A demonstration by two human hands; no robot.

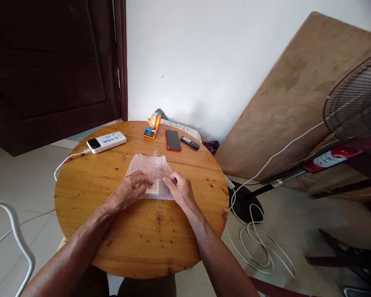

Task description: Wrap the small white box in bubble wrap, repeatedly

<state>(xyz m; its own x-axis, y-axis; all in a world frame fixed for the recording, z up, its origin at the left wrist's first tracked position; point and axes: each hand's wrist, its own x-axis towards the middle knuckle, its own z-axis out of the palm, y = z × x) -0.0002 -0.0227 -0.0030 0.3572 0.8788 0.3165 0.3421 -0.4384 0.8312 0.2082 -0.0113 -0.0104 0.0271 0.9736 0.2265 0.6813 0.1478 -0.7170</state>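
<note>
A sheet of bubble wrap lies on the round wooden table in front of me. On its near part is a small, flat, pale item with reddish marks; its kind is unclear. My left hand rests over the left side of the wrap, its fingers curled together beside the pale item. What those fingertips pinch, if anything, is hidden. At the wrap's right edge, my right hand has thumb and fingers closed on the sheet.
Beyond the wrap are an orange tape dispenser, a red-edged phone and a small dark device. A white power bank with a cable sits at the left. A standing fan and loose cable are at the right.
</note>
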